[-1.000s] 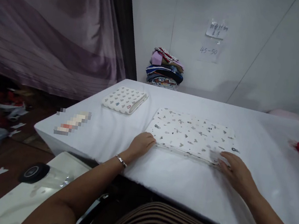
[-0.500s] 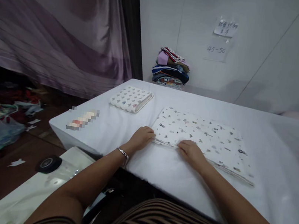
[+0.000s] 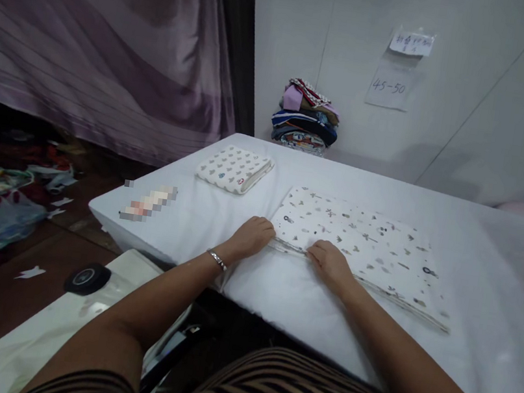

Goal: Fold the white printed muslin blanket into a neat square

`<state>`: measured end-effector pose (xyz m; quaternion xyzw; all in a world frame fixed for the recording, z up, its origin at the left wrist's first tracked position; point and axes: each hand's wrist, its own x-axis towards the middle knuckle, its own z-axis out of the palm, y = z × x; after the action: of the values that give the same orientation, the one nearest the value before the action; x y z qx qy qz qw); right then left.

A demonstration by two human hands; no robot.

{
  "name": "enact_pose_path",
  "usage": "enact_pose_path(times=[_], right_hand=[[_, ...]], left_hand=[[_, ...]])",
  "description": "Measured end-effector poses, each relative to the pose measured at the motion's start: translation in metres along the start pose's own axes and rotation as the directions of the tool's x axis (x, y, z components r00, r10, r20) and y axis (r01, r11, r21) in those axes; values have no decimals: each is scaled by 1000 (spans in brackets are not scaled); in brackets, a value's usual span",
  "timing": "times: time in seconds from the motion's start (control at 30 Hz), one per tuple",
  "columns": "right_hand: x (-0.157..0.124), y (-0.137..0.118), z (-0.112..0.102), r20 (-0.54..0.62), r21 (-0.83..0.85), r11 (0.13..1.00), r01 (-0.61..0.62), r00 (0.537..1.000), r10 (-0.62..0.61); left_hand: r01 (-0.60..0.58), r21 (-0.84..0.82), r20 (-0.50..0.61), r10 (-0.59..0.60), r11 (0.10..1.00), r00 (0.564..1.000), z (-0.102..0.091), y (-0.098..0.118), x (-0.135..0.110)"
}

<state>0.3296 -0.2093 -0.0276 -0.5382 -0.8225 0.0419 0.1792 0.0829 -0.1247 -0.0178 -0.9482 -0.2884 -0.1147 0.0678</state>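
Observation:
A white cloth point(image 3: 363, 241) with small animal and plant prints lies folded in layers, flat on the white-covered table point(image 3: 490, 283). At its near left corner my left hand point(image 3: 253, 236) has its fingers closed on the edge. A short way to the right along the same near edge, my right hand point(image 3: 328, 264) pinches the layers too. The fingertips of both hands are partly hidden by the cloth and the knuckles. Beyond my left hand sits a smaller folded cloth point(image 3: 235, 168), cream with grey motifs, which neither hand touches.
A blurred-out item point(image 3: 150, 203) lies near the table's left edge. At the wall stands a stack of folded fabrics point(image 3: 306, 121). A pale surface with a black round object point(image 3: 88, 279) is at lower left. A plastic bag point(image 3: 7, 217) rests on the floor.
My right hand has shifted slightly left along the near edge, closer to my left hand. The camera view has moved a little; both hands stay on the printed cloth.

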Motion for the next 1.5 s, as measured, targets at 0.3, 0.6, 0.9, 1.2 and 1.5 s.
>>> enact_pose_path(times=[0.3,0.6,0.9,1.2,1.5], right_hand=[[-5,2,8,-39,-69,996,55,998,-58],[-8,-4,12,-96,-130,991,38,994,-51],[4,-14,11,52,-20,1000,4,999,-3],[10,-8,-10,102,120,970,-209,975,198],[14,7,-19,260,148,932,-330,923,285]], left_hand=[[-25,-13,-41,24,1000,999,8,0,-14],[163,-320,-53,-189,933,981,4,2,-9],[690,-204,218,-655,694,723,-8,-2,33],[812,-269,408,-702,518,584,5,-30,42],[811,-358,502,-636,464,586,8,-30,51]])
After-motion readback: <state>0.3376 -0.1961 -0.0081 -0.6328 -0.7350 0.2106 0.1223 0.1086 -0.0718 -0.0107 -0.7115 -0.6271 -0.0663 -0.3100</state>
